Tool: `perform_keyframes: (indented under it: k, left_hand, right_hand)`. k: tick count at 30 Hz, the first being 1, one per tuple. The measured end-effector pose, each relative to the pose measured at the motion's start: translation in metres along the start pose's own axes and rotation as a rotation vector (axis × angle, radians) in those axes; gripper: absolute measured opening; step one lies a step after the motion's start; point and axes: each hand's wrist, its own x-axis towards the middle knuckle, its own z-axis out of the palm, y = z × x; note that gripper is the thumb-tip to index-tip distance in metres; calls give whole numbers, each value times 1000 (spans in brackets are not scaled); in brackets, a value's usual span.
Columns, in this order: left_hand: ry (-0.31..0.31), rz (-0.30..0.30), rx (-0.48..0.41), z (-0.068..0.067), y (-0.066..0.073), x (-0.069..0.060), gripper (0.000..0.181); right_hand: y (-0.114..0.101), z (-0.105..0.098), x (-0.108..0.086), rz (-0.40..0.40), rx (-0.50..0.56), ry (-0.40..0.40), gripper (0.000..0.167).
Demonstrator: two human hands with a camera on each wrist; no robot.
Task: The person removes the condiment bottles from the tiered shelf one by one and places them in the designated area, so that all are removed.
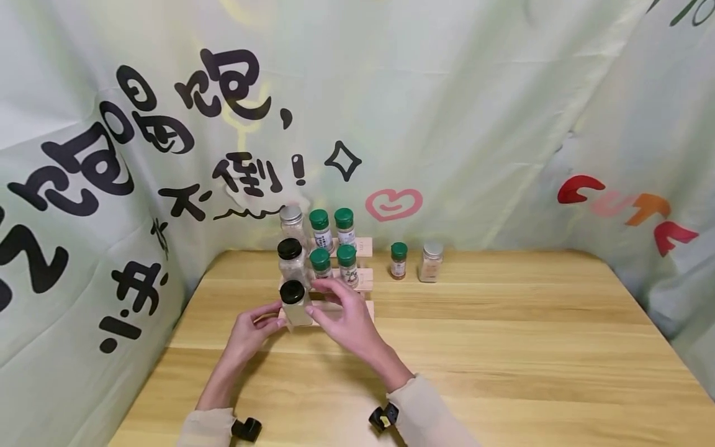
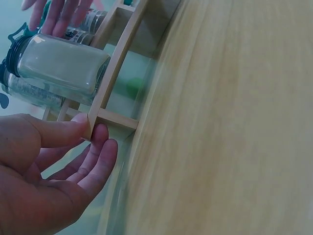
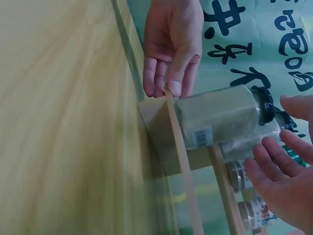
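A stepped wooden rack (image 1: 365,309) holds jars in rows. On its lowest step, at the left end, stands a black-lidded jar (image 1: 296,304) of pale contents. My left hand (image 1: 249,334) pinches the rack's front left corner between thumb and fingers, plain in the left wrist view, where the hand (image 2: 54,166) is near the jar's base. To the right of that jar is my right hand (image 1: 354,320), its fingers parted and relaxed. In the right wrist view a gap shows between this hand (image 3: 288,171) and the jar (image 3: 220,115).
Behind on the rack are another black-lidded jar (image 1: 291,257), a silver-lidded jar (image 1: 292,220) and several green-lidded bottles (image 1: 347,264). Right of the rack, a green-lidded bottle (image 1: 398,261) and a silver-lidded jar (image 1: 431,262) stand on the table (image 1: 503,347). A printed curtain (image 1: 475,124) hangs behind.
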Motion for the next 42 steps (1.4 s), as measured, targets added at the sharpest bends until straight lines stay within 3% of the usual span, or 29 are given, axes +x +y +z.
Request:
perform_keyframes:
  k: [8,13,26,42]
  left_hand:
    - [-16,10,34,7,4,6,45]
    - [-20,17,34,4,5,3,45]
    - [-14,19,-7,0,5,3,43]
    - [-8,0,2,-1,2,0,41]
  right_hand:
    - [5,7,5,17,-28,57,45]
    - [7,16,8,54,-10,51,45]
    - [3,35,16,73,-68,126,43]
    - [-1,40,14,140,-47,104,42]
